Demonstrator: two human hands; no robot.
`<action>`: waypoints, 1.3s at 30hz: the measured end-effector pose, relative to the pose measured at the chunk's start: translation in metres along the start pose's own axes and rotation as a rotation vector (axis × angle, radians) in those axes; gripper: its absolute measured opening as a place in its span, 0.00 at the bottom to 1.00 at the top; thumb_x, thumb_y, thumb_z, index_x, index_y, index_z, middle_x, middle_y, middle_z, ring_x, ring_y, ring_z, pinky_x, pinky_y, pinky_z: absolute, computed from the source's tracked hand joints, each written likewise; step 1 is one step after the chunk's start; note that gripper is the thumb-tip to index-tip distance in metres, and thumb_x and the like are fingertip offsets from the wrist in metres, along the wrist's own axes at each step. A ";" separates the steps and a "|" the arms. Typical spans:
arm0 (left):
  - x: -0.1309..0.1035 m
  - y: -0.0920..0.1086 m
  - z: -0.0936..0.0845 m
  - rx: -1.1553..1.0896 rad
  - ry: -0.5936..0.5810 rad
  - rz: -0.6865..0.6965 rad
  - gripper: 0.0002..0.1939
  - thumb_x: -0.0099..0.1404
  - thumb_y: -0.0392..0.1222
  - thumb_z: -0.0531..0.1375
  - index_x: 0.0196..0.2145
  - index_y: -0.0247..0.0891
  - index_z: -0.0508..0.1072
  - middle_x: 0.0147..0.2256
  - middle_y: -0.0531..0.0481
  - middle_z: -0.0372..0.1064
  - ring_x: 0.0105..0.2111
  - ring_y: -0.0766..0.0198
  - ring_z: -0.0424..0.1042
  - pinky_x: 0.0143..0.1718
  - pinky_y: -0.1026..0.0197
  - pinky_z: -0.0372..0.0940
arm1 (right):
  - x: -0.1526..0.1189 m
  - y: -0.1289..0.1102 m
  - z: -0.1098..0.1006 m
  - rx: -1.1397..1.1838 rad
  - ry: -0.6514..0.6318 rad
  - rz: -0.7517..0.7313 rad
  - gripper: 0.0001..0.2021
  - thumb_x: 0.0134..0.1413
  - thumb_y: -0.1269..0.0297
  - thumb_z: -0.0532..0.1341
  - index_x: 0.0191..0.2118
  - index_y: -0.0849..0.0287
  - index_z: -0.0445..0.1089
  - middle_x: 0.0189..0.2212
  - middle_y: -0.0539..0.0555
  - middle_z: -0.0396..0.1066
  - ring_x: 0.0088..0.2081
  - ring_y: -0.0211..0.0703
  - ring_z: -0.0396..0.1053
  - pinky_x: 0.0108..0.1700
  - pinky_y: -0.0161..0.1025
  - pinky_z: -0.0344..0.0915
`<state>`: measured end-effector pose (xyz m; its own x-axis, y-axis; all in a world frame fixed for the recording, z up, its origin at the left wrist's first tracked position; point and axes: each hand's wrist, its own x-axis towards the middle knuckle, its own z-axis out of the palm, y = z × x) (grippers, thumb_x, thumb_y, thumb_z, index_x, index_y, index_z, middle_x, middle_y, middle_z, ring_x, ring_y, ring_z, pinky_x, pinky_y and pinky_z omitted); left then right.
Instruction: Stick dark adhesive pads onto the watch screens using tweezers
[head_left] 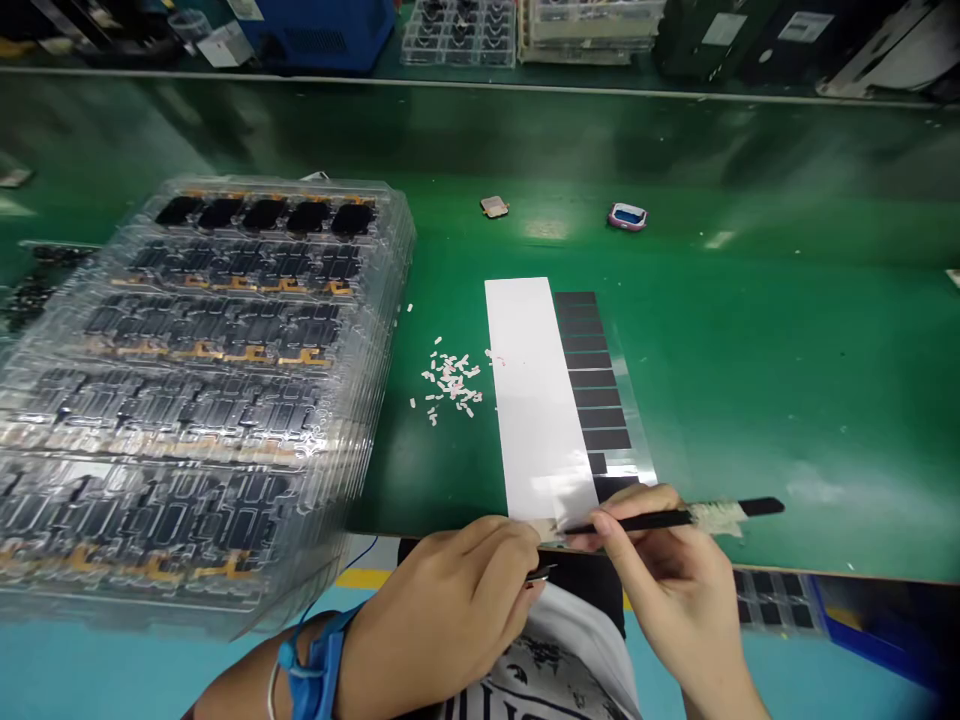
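Observation:
My right hand (679, 575) is closed around black tweezers (656, 521) whose rear part is wrapped in pale tape. Their tip points left, to the fingertips of my left hand (469, 600). That hand is closed too, with a small dark, shiny-edged piece (541, 573) showing below its fingers; most of it is hidden. Right above both hands lies a white sheet (536, 390), its lower end at the table edge. Along its right side runs a clear film (626, 395) with black rectangular stickers (592, 345), the lowest partly behind my right fingers.
Stacked clear trays (390, 300) holding small screen parts fill the left side. Scattered white slips (452, 380) lie between them and the sheet. Farther back are a small square part (494, 207) and a purple-rimmed frame (628, 217). A shelf edge (480, 84) crosses behind.

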<state>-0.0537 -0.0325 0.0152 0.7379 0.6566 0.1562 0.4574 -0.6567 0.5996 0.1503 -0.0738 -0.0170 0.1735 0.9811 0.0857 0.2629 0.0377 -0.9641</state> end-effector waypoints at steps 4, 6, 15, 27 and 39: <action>-0.001 0.003 0.002 -0.016 -0.022 -0.045 0.07 0.74 0.35 0.47 0.47 0.37 0.62 0.39 0.45 0.76 0.39 0.54 0.78 0.34 0.54 0.77 | -0.001 0.002 0.001 -0.006 0.060 -0.006 0.04 0.58 0.73 0.63 0.37 0.56 0.71 0.33 0.50 0.68 0.32 0.38 0.77 0.32 0.32 0.78; -0.002 0.004 0.002 -0.024 -0.028 -0.062 0.08 0.74 0.35 0.47 0.48 0.37 0.62 0.39 0.44 0.76 0.39 0.54 0.78 0.35 0.54 0.77 | -0.002 0.002 0.002 -0.037 0.066 0.009 0.04 0.57 0.72 0.64 0.36 0.56 0.72 0.33 0.50 0.68 0.31 0.38 0.77 0.31 0.32 0.78; 0.011 -0.003 -0.001 -0.385 0.060 -0.383 0.07 0.74 0.39 0.48 0.42 0.40 0.65 0.34 0.49 0.74 0.33 0.59 0.75 0.35 0.59 0.68 | 0.009 -0.001 -0.009 0.391 0.225 0.108 0.04 0.59 0.70 0.63 0.34 0.57 0.68 0.29 0.48 0.69 0.25 0.34 0.75 0.30 0.30 0.75; 0.054 -0.008 0.021 -1.225 0.427 -0.443 0.08 0.77 0.46 0.45 0.41 0.41 0.57 0.27 0.56 0.66 0.23 0.68 0.54 0.29 0.63 0.53 | 0.046 -0.014 0.036 0.439 0.347 -0.146 0.05 0.59 0.73 0.62 0.37 0.55 0.67 0.32 0.51 0.68 0.35 0.40 0.76 0.34 0.36 0.78; 0.050 -0.007 0.022 -1.153 0.421 -0.444 0.07 0.77 0.46 0.46 0.42 0.41 0.56 0.28 0.57 0.63 0.25 0.67 0.54 0.30 0.62 0.52 | 0.045 -0.016 0.040 0.368 0.312 -0.157 0.07 0.60 0.74 0.60 0.38 0.54 0.64 0.30 0.51 0.69 0.34 0.44 0.77 0.27 0.38 0.75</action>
<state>-0.0094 -0.0036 0.0012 0.3280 0.9369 -0.1213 -0.2210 0.2009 0.9544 0.1161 -0.0227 -0.0080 0.4486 0.8570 0.2534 -0.0335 0.2994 -0.9535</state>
